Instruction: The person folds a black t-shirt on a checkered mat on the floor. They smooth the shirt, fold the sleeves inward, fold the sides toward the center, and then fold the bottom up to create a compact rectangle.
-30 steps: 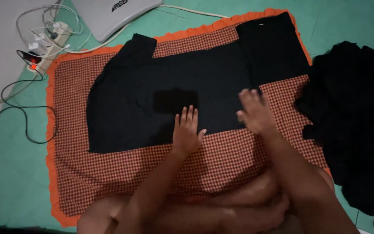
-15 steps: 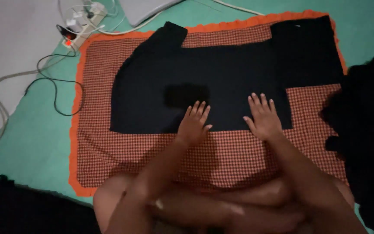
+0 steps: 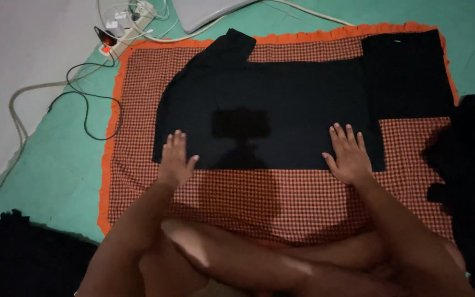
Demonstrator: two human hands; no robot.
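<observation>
Garment (image 3: 281, 104): black, being spread flat across the middle of the mat; one sleeve is being left angled toward the far left corner, a darker folded part is lying at the far right.
Mat (image 3: 138, 99): red-checked cloth with an orange frill, being used as the surface on the green floor (image 3: 50, 176).
Left hand (image 3: 175, 159): being pressed palm-down on the garment's near left corner, fingers together and flat; nothing is being grasped.
Right hand (image 3: 349, 154): being laid flat on the garment's near edge toward the right, fingers slightly spread; nothing is being gripped.
Hands: being kept well apart, both on the near hem.
Shadow (image 3: 241, 132): being cast on the garment between the hands.
Legs (image 3: 259, 258): being held crossed at the mat's near edge.
Cables (image 3: 78, 93): being left coiled on the floor beside the mat's left edge.
Power strip (image 3: 125, 25): lying just beyond the far left corner.
Dark clothes (image 3: 471, 176): being piled at the right of the mat; another dark heap (image 3: 23, 258) is lying near left.
</observation>
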